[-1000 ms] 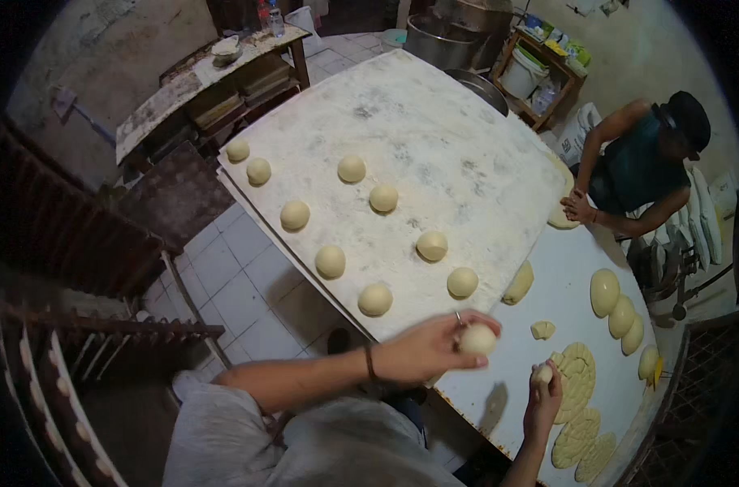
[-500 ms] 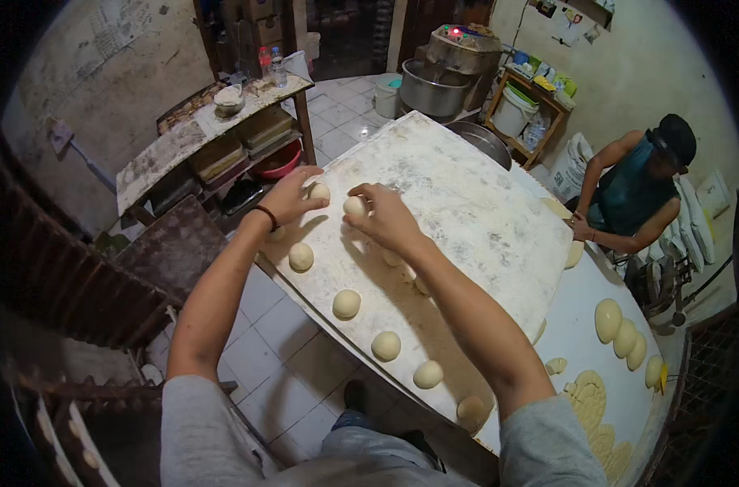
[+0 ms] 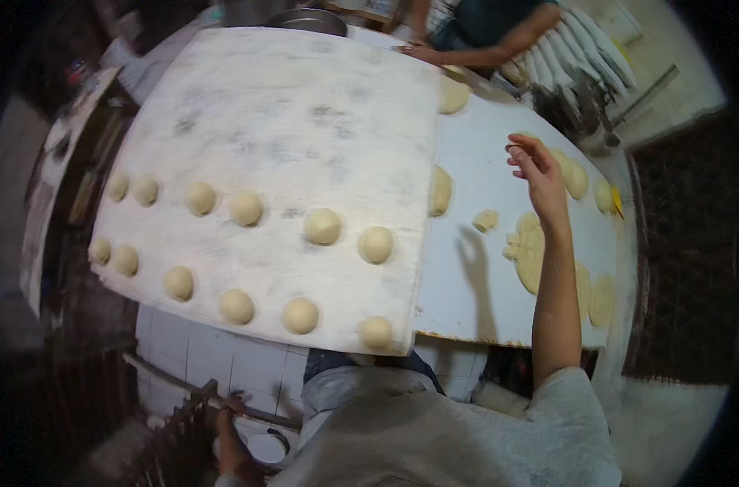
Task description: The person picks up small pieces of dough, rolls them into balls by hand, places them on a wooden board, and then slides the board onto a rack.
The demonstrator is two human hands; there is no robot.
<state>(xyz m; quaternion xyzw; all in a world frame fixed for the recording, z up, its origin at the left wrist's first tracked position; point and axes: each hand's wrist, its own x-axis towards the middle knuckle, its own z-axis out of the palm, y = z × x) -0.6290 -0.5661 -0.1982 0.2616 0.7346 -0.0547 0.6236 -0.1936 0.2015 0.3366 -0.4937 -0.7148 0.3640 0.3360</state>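
My right hand (image 3: 538,162) is raised over the white tabletop (image 3: 459,284), fingers loosely bent and apart, with nothing in it. Nearest to it are oval dough pieces (image 3: 576,180), a partly cut flat dough slab (image 3: 529,258) and a small dough chunk (image 3: 486,221). At the lower left my left hand (image 3: 235,404) is low beside a rack rail (image 3: 175,377), away from the board; dimness and blur hide its fingers. Round dough balls (image 3: 245,209) sit in two rows on the floured white board (image 3: 264,89), the nearer row along its front edge.
A co-worker's hands (image 3: 422,53) rest at the table's far side, by a flattened dough piece (image 3: 453,93). Several sacks (image 3: 576,57) stand behind. A dusty side table (image 3: 57,174) is at the left, a metal bowl (image 3: 308,22) beyond the board.
Both hands have left the board and the two dough balls they held. My right hand has moved right over the tabletop, my left down beside the rack. The view has swung right.
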